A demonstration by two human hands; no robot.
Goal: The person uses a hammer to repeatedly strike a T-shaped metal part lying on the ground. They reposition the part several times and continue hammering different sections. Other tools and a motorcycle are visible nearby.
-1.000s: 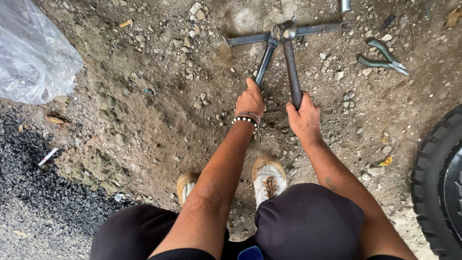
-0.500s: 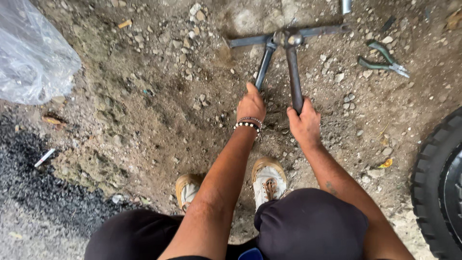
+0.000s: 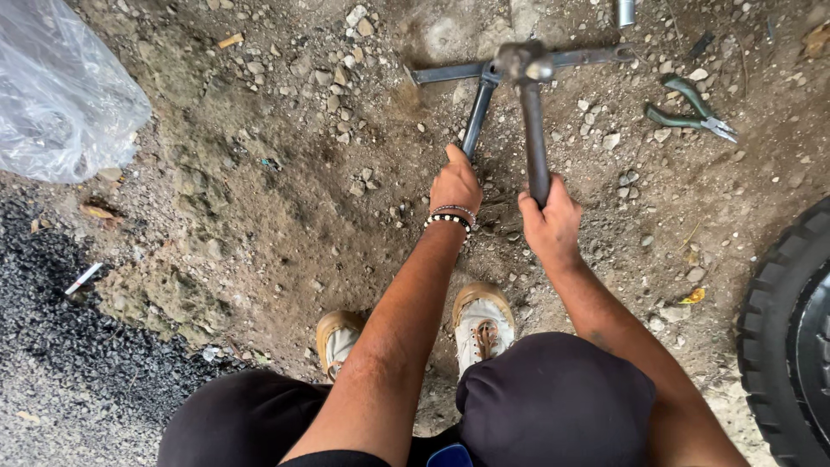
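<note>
Two hands were in view: the left hand [image 3: 456,184] and the right hand [image 3: 550,220]. One four-way cross wrench [image 3: 519,73] lay on the dirt ground [image 3: 277,225]. There was one pair of green-handled pliers [image 3: 689,111], one clear plastic bag [image 3: 60,95], one black tyre [image 3: 791,337], two tan shoes [image 3: 481,322], and one beaded bracelet [image 3: 449,220]. Many small stones lay scattered, too many to count.

Stony dirt ground [image 3: 285,199], green pliers [image 3: 692,111], clear plastic bag [image 3: 60,95], tyre [image 3: 791,329], cross wrench [image 3: 519,78]
</note>
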